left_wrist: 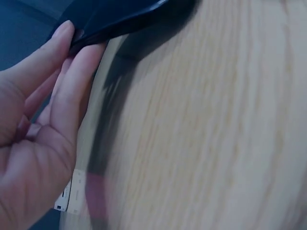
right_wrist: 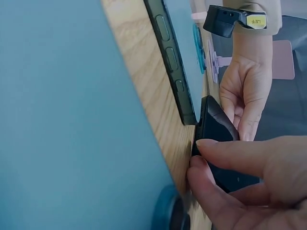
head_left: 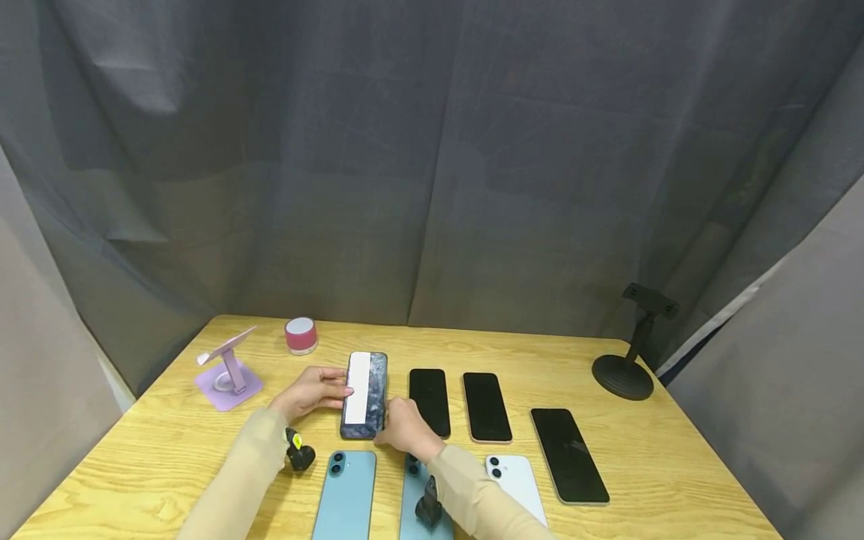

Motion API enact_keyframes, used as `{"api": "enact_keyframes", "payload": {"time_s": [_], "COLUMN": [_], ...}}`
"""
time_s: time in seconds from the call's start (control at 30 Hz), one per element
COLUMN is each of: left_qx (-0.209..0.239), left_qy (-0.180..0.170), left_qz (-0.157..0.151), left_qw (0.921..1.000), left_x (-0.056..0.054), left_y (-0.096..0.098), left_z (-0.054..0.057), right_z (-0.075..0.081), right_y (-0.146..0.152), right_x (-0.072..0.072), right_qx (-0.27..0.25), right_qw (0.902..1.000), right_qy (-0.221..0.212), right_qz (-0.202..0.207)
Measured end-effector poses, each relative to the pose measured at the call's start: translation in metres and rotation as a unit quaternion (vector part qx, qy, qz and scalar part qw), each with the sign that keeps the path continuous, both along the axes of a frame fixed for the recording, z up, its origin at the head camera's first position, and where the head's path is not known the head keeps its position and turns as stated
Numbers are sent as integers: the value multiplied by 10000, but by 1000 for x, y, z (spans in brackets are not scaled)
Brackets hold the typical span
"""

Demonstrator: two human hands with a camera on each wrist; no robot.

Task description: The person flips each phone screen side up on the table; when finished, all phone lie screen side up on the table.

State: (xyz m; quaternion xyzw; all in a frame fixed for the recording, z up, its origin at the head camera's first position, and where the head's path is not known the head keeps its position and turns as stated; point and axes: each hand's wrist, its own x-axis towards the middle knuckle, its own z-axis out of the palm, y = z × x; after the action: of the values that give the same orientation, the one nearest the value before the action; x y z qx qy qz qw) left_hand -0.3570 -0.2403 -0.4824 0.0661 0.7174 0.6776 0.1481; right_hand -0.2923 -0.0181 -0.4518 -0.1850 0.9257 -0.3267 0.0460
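Note:
A dark smartphone point(head_left: 376, 394) lies screen-up between the two hands in the head view, its screen part white, part mottled grey. My left hand point(head_left: 313, 391) pinches its left long edge, thumb on top and fingers beneath. That grip shows in the left wrist view, where the phone's dark edge point(left_wrist: 120, 24) casts a shadow on the wood. With thumb and index finger my right hand point(head_left: 407, 429) pinches the phone's lower right corner. The right wrist view shows this pinch on the black phone point(right_wrist: 220, 129), with the left hand point(right_wrist: 245, 91) beyond. The phone's underside is hidden.
Two light blue phones point(head_left: 346, 495) and a white phone point(head_left: 516, 484) lie back-up in front. Black-screened phones point(head_left: 487, 406) lie to the right. A purple phone stand point(head_left: 229, 375) and pink round tub point(head_left: 301, 336) stand left; a black stand point(head_left: 624, 375) stands right.

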Motion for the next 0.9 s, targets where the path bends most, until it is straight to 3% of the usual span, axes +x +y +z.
{"api": "enact_keyframes", "payload": {"time_s": [0.23, 0.37, 0.6, 0.9], "left_qx": [-306, -486, -802, -1136], "left_qy": [178, 174, 216, 354], "left_qz": [-158, -58, 79, 166], "left_qw": [9992, 9986, 9965, 9928], "left_x": [0, -1, 1, 3], "left_y": [3, 6, 11, 13], "left_z": [2, 4, 6, 3], "right_z": [-3, -3, -6, -9], "right_y": [-2, -2, -1, 3], "right_x": [-1, -3, -4, -5], "right_qx": [112, 108, -126, -577], "right_qw": [9998, 9996, 9995, 9961], "right_qy": [-37, -73, -138, -636], "right_qz": [-178, -230, -250, -204]}}
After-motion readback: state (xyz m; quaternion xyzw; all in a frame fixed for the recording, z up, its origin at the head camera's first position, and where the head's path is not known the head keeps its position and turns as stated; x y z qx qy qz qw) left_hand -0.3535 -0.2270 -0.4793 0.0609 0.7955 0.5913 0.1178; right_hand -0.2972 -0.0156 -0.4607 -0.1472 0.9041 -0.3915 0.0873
